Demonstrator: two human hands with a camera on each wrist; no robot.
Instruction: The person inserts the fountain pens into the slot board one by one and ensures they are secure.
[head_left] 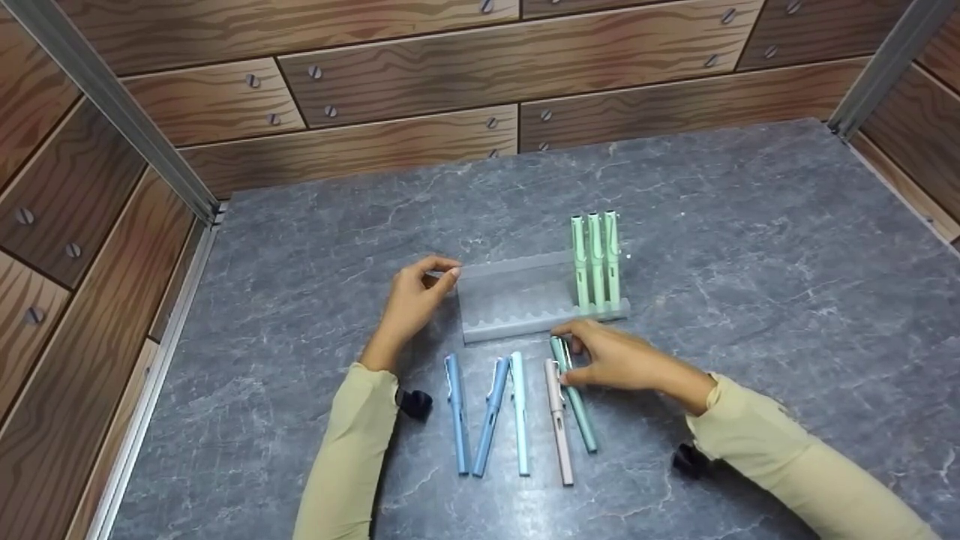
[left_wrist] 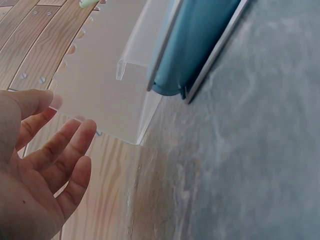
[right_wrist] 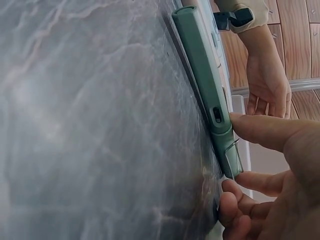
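A clear pen stand with a scalloped front ledge sits on the table. Three light green pens lean side by side at its right end. My left hand pinches the stand's upper left corner between thumb and index finger; the other fingers spread loosely in the left wrist view. A dark green pen lies flat in front of the stand. My right hand holds it near its clip end, thumb on its side and index finger at the cap's tip. Right beside it lies a pinkish-grey pen.
Left of these lie a pale aqua pen and two blue pens, clips toward the stand. The grey marbled table is bordered by wood-patterned walls and metal posts. Dark cameras sit at both wrists.
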